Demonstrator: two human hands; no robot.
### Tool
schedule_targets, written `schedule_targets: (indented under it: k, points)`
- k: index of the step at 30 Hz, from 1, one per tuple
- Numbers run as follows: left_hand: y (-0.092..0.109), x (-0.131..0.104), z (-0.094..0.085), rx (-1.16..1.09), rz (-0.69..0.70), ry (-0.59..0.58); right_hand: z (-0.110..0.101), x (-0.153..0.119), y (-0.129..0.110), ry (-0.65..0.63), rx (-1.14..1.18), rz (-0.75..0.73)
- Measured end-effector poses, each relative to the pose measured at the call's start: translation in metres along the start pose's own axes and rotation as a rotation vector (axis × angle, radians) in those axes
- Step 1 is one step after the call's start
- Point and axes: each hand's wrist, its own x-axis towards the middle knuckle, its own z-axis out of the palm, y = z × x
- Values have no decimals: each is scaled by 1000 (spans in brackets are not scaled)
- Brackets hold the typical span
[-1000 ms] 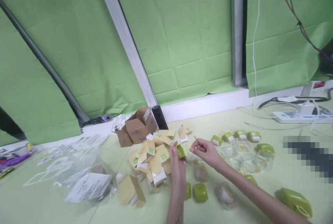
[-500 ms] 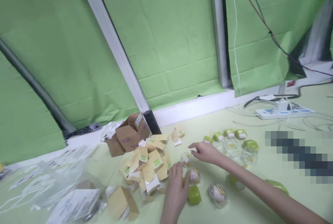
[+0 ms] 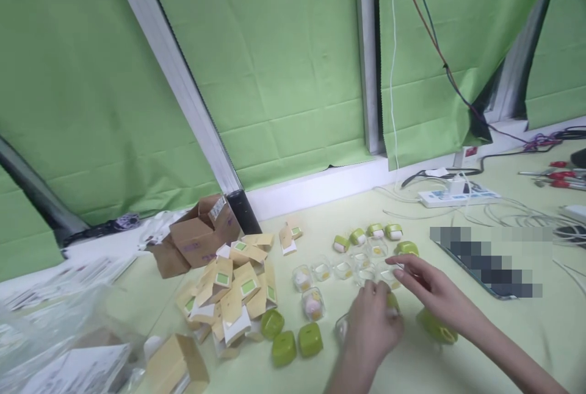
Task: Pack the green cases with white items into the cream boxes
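Note:
My left hand (image 3: 373, 327) is curled over a small green case (image 3: 392, 304), which is mostly hidden by the fingers. Beside its wrist a clear container (image 3: 341, 325) partly shows. My right hand (image 3: 430, 290) reaches in over the clear plastic cups (image 3: 366, 272), thumb and forefinger close together; a small pale thing between them is too unclear to name. Another green case (image 3: 437, 325) lies under the right wrist. To the left is a clear box with a pinkish-white ball-like item (image 3: 313, 304), near several green square caps (image 3: 311, 339).
Folded cardboard packets (image 3: 242, 290) are heaped to the left, before a brown carton (image 3: 201, 232). Small green-and-white pieces (image 3: 375, 231) line the back. A power strip (image 3: 458, 196) with cables and a blurred dark flat object (image 3: 485, 266) lie right. Plastic bags (image 3: 68, 321) sit far left.
The view has swung to the right. My left hand has left the green caps beside the packets and moved right onto a green case. My right hand has also shifted right, over other clear cups.

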Motion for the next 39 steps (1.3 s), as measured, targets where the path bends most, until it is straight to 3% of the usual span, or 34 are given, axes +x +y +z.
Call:
schedule_targets:
  k: [2,5,8,11,15,19,25,30,34,36,39]
  points:
    - [6,-1,-15,-195,-60,40,-2,-1,0,31,52,-19]
    - [14,-3,-42,-631,-180,140,5,2,-8,-71,72,-87]
    - [13,-5,-61,-973,-176,246,25,9,-19,-171,-35,-158]
    - [3,-9,-66,-1132,-180,263,49,12,-24,-191,-137,-213]
    - [-7,-13,-63,-1137,-179,227,66,11,-24,-160,-144,-248]
    - [-7,-18,-62,-1028,-160,233,68,7,-20,-117,-144,-233]
    - [-3,-25,-59,-967,-210,147,71,1,-2,-94,-186,-291]
    - [-1,-25,-51,-980,-294,183,78,-4,10,24,-353,-378]
    - [6,-20,-47,-1012,-319,162,84,-8,5,111,-403,-414]
    - [11,-17,-47,-1016,-322,145,82,-9,0,132,-398,-406]
    - [15,-16,-50,-1027,-329,111,64,-5,-2,39,-364,-326]
